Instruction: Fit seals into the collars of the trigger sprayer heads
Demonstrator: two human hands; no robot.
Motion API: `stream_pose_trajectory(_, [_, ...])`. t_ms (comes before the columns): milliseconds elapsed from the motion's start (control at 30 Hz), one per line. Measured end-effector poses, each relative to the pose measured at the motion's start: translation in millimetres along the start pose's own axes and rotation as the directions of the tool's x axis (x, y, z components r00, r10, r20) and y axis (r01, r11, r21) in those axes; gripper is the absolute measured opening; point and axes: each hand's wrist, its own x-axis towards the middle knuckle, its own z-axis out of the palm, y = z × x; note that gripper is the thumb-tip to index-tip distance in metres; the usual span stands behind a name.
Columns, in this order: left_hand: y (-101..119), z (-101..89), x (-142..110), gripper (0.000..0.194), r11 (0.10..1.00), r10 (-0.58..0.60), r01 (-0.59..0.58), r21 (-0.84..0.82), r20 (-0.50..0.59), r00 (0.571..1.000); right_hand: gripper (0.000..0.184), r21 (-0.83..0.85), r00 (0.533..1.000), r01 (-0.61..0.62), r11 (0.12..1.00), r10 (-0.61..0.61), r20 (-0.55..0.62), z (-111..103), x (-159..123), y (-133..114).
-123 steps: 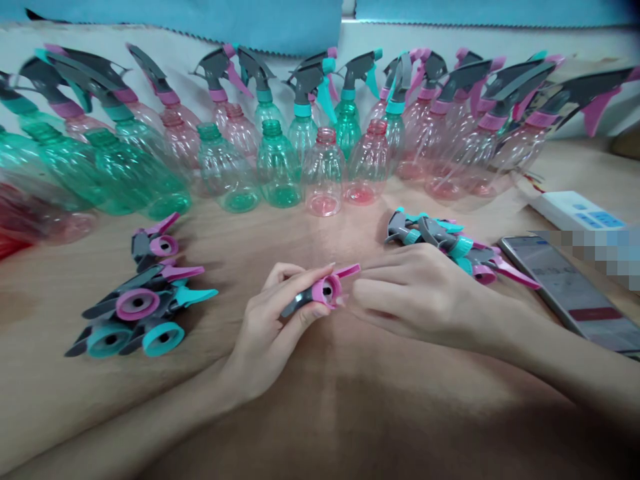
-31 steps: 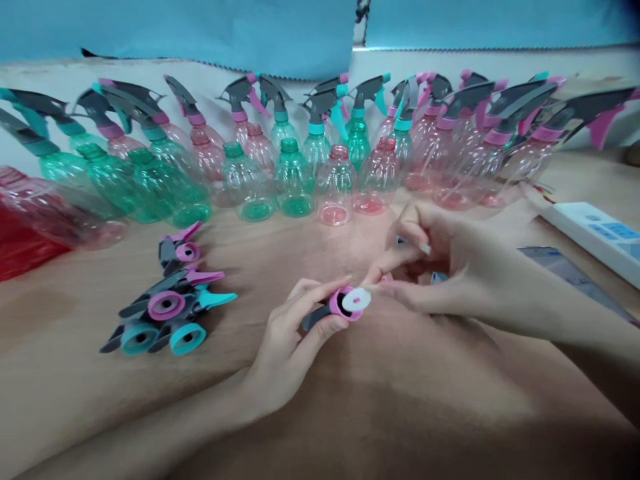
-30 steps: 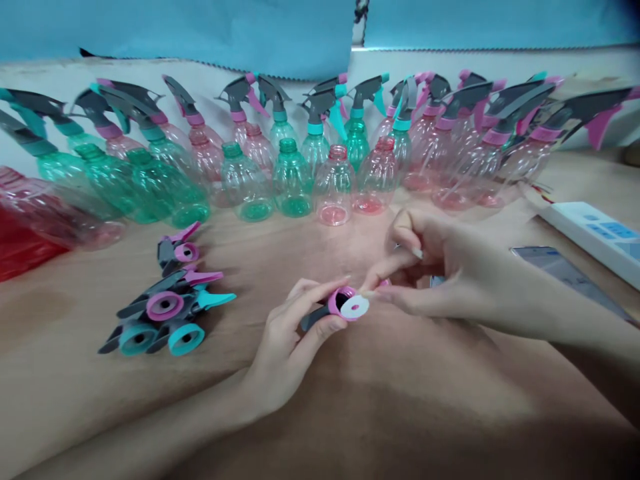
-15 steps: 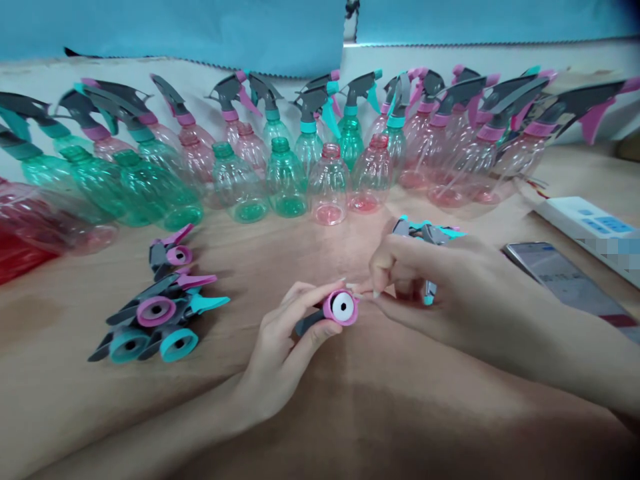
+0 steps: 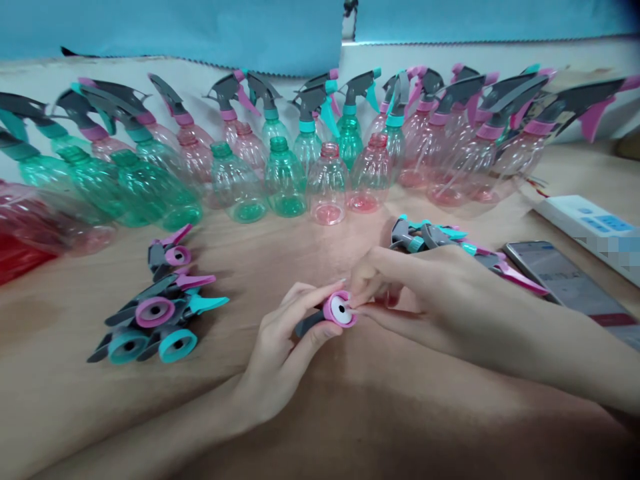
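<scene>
My left hand point(image 5: 287, 340) is closed around a grey and pink trigger spray head point(image 5: 313, 321), thumb below and fingers above. Its pink collar faces me, and a white washer point(image 5: 341, 309) with a dark centre hole sits inside. My right hand point(image 5: 395, 287) reaches in from the right, its thumb and finger closed at the washer's right edge, inside the collar rim. The exact pinch is partly hidden by the fingers. Behind the right hand lies a pile of spray heads point(image 5: 425, 235) in grey, turquoise and pink, partly covered by that hand.
More spray heads point(image 5: 156, 311) lie collar-up on the left of the table. Pink and green bottles point(image 5: 286, 179) line the back, many fitted with spray heads. A phone point(image 5: 565, 280) and a white power strip point(image 5: 590, 220) lie at right; a red bag point(image 5: 25, 250) is far left.
My right hand has moved left and slightly down, bringing its fingertips from beside the collar onto the washer. The left hand keeps its hold; more of the right pile shows.
</scene>
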Motion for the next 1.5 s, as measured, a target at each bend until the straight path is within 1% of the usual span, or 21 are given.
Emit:
stream_pose_trajectory(100, [-1,0.2,0,0.029,1.0,0.007,-0.007,0.008,0.0,1.0,0.008,0.017,1.0,0.007,1.0,-0.007,-0.008,1,0,1])
stream_pose_trajectory(200, [-2,0.5,0,0.03,0.999,0.03,-0.03,0.014,0.0,1.0,0.011,0.019,1.0,0.005,1.0,-0.005,0.012,-1,0,0])
stream_pose_trajectory(433, [-2,0.9,-1,0.029,0.998,0.052,-0.052,0.026,-0.007,0.999,0.005,-0.009,1.0,0.001,1.0,-0.001,0.023,-1,0,-3])
stream_pose_trajectory(667, [-1,2.0,-1,0.027,0.995,0.083,-0.082,0.059,-0.02,0.996,0.006,-0.033,1.0,-0.028,0.999,0.029,0.013,5,-4,-3])
stream_pose_trajectory(733, [-1,2.3,-1,0.028,0.992,0.099,-0.098,0.076,-0.017,0.995,0.005,-0.014,0.999,-0.033,0.999,0.034,0.029,5,-4,-3])
stream_pose_trajectory(800, [-1,2.1,-1,0.028,0.988,0.123,-0.121,0.098,-0.014,0.992,0.009,0.001,0.999,-0.028,1.0,0.028,0.042,3,-3,-4])
stream_pose_trajectory(900, [-2,1.0,-1,0.028,0.98,0.144,-0.142,0.137,0.001,0.99,0.012,-0.014,0.998,-0.002,1.0,0.003,0.057,0,-2,-7])
stream_pose_trajectory(1000, [-2,-0.1,-1,0.027,0.974,0.151,-0.153,0.164,0.029,0.988,0.016,0.034,0.992,0.033,0.999,-0.037,0.123,-1,-2,-12])
stream_pose_trajectory(1100, [-1,0.2,0,0.026,0.968,0.166,-0.169,0.184,0.031,0.986,0.022,0.067,0.983,0.054,0.996,-0.065,0.17,0,-2,-15])
stream_pose_trajectory(1200, [0,1.8,0,0.027,0.965,0.163,-0.162,0.208,0.013,0.987,0.033,0.032,0.985,0.044,0.998,-0.049,0.168,0,0,-19])
stream_pose_trajectory(1233, [1,2.3,0,0.028,0.965,0.156,-0.154,0.211,0.008,0.988,0.033,0.026,0.986,0.044,0.999,-0.047,0.159,0,1,-21])
stream_pose_trajectory(1333, [1,2.5,0,0.032,0.972,0.123,-0.125,0.197,0.02,0.992,0.031,0.004,0.99,0.061,0.998,-0.061,0.131,0,5,-27])
stream_pose_trajectory(1400, [1,1.6,0,0.034,0.977,0.107,-0.112,0.182,0.037,0.994,0.03,-0.04,0.993,0.069,0.997,-0.065,0.101,1,7,-31])
stream_pose_trajectory(1500, [0,0.1,1,0.035,0.981,0.109,-0.118,0.154,0.064,0.992,0.033,-0.103,0.992,0.102,0.989,-0.094,0.083,3,9,-35])
